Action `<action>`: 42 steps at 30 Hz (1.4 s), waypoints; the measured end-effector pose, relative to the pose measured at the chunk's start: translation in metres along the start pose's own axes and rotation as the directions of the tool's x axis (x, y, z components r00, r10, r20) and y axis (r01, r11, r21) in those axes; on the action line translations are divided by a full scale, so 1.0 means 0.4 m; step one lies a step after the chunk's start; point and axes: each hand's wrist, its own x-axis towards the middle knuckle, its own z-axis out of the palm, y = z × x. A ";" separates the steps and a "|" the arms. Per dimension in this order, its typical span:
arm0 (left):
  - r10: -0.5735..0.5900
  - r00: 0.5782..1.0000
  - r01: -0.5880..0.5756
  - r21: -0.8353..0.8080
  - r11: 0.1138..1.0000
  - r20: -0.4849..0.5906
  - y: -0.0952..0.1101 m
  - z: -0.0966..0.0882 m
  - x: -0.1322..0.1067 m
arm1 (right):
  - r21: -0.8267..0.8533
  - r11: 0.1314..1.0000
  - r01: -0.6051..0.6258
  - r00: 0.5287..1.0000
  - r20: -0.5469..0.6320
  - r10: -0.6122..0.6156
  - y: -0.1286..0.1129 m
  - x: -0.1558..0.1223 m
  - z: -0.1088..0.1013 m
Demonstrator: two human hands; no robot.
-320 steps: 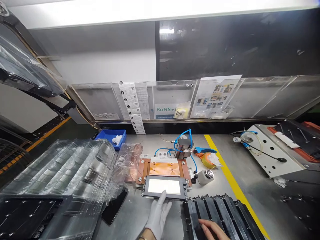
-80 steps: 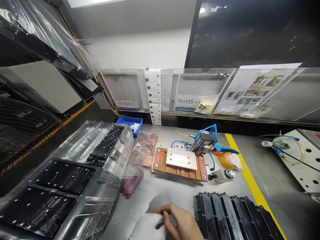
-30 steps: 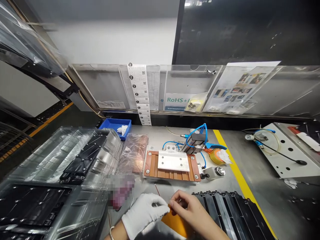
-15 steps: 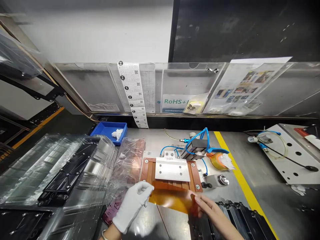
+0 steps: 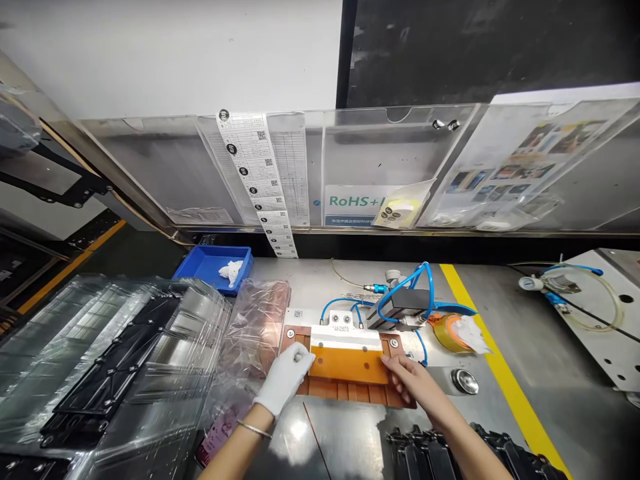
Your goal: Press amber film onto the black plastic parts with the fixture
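A translucent amber film sheet (image 5: 347, 367) stretches between my two hands, lying over or just above the lower part of a silvery metal block (image 5: 335, 338); I cannot tell if they touch. At its left end, my left hand (image 5: 286, 380), in a white glove, pinches the film between thumb and fingers. My bare right hand (image 5: 406, 375) is closed on the opposite end. Under the block is a brown fixture plate (image 5: 350, 393) with screws at its corners. Two screw heads show through the film.
Left of the fixture lie plastic-wrapped copper-coloured sheets (image 5: 260, 320) and clear trays (image 5: 165, 373) with black parts. A blue bin (image 5: 213, 263) stands behind. To the right are a pneumatic cylinder (image 5: 400, 307), a tape roll (image 5: 450, 333), a round metal-topped container (image 5: 465, 381) and black ribbed parts (image 5: 450, 450).
Both hands have carried the amber film forward, from in front of the fixture to over the metal block. The film now looks flatter and more level. The camera view has shifted slightly.
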 end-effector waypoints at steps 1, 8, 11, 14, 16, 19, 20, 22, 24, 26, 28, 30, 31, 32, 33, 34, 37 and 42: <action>0.005 1.000 -0.005 0.021 1.000 -0.009 0.000 0.001 0.007 | -0.010 1.000 -0.008 1.000 -0.001 0.008 0.003 0.010 -0.002; 0.048 0.998 -0.042 0.119 0.992 -0.049 0.014 0.001 0.018 | -0.056 0.998 -0.023 1.000 0.017 0.024 0.002 0.031 -0.010; 0.051 0.997 -0.043 0.125 0.991 -0.058 0.019 0.002 0.021 | -0.075 0.997 -0.028 0.999 0.025 0.030 -0.007 0.031 -0.011; 0.053 0.996 -0.045 0.118 0.992 -0.068 0.017 0.003 0.026 | -0.095 0.995 -0.031 0.999 0.024 0.034 -0.011 0.035 -0.012; 0.049 0.995 -0.040 0.106 0.994 -0.090 0.013 0.004 0.031 | -0.109 0.993 -0.034 0.999 0.019 0.036 -0.010 0.040 -0.015; 0.025 0.991 -0.017 0.066 0.998 -0.130 0.005 0.004 0.035 | -0.131 0.991 -0.036 0.999 0.019 0.038 -0.009 0.047 -0.025; 0.014 0.991 -0.008 0.046 0.999 -0.132 0.003 0.003 0.035 | -0.137 0.990 -0.034 0.999 0.023 0.037 -0.009 0.047 -0.028; -0.005 0.993 0.005 0.004 1.000 -0.117 -0.001 0.002 0.033 | -0.144 0.989 -0.026 0.999 0.036 0.032 -0.010 0.044 -0.034; -0.018 0.995 0.015 -0.034 0.999 -0.098 -0.004 0.001 0.030 | -0.147 0.989 -0.019 0.999 0.045 0.026 -0.011 0.039 -0.037; -0.024 0.996 0.019 -0.062 0.998 -0.090 -0.006 0.001 0.028 | -0.145 0.989 -0.017 0.999 0.048 0.024 -0.010 0.034 -0.038; -0.026 0.996 0.018 -0.083 0.996 -0.090 -0.008 0.002 0.028 | -0.137 0.990 -0.015 0.998 0.051 0.022 -0.008 0.032 -0.037; -0.023 0.996 0.015 -0.096 0.995 -0.091 -0.008 0.003 0.028 | -0.128 0.992 -0.013 0.998 0.058 0.020 -0.008 0.034 -0.038; -0.021 0.996 0.012 -0.101 0.995 -0.091 -0.008 0.003 0.029 | -0.124 0.992 -0.013 0.998 0.062 0.021 -0.008 0.037 -0.039; -0.018 0.996 0.009 -0.103 0.995 -0.091 -0.008 0.003 0.029 | -0.121 0.993 -0.014 0.998 0.065 0.022 -0.009 0.039 -0.040; -0.014 0.996 0.004 -0.104 0.995 -0.091 -0.008 0.002 0.028 | -0.119 0.993 -0.017 0.997 0.068 0.026 -0.010 0.042 -0.041; -0.009 0.996 0.000 -0.104 0.995 -0.090 -0.009 0.002 0.028 | -0.117 0.993 -0.021 0.997 0.071 0.030 -0.011 0.044 -0.043; 0.000 0.996 -0.010 -0.104 0.995 -0.090 -0.011 0.002 0.027 | -0.112 0.993 -0.029 0.996 0.078 0.038 -0.010 0.050 -0.047; 0.005 0.995 -0.016 -0.110 0.994 -0.097 -0.016 0.002 0.025 | -0.103 0.994 -0.033 0.993 0.106 0.044 -0.003 0.057 -0.059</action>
